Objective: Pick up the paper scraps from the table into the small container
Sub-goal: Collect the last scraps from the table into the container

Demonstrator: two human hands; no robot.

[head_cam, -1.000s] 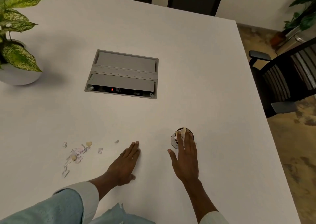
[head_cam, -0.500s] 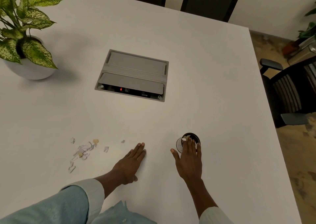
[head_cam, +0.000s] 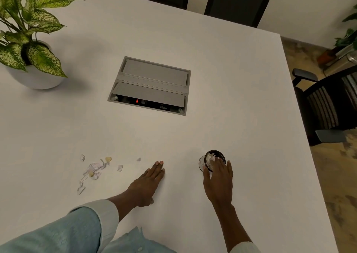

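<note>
A small clear container (head_cam: pixel 214 157) with a dark rim stands on the white table (head_cam: pixel 231 98), holding white paper scraps. My right hand (head_cam: pixel 219 181) hovers over its near side, fingers spread and reaching over the rim; whether it holds anything I cannot tell. My left hand (head_cam: pixel 148 183) lies flat on the table, palm down, fingers together. Several paper scraps (head_cam: pixel 95 168), white, pinkish and yellowish, lie scattered left of my left hand. One tiny scrap (head_cam: pixel 139 159) lies just beyond its fingertips.
A grey cable box (head_cam: pixel 150 85) is sunk into the table's middle, its near flap ajar. A potted plant (head_cam: pixel 29 45) stands at the far left. Dark chairs (head_cam: pixel 328 105) stand to the right and behind. The table's right edge runs close to the container.
My right hand has drawn back slightly toward me, uncovering more of the container's mouth. The left hand stays flat in place. The camera view has shifted, moving everything rightward in frame.
</note>
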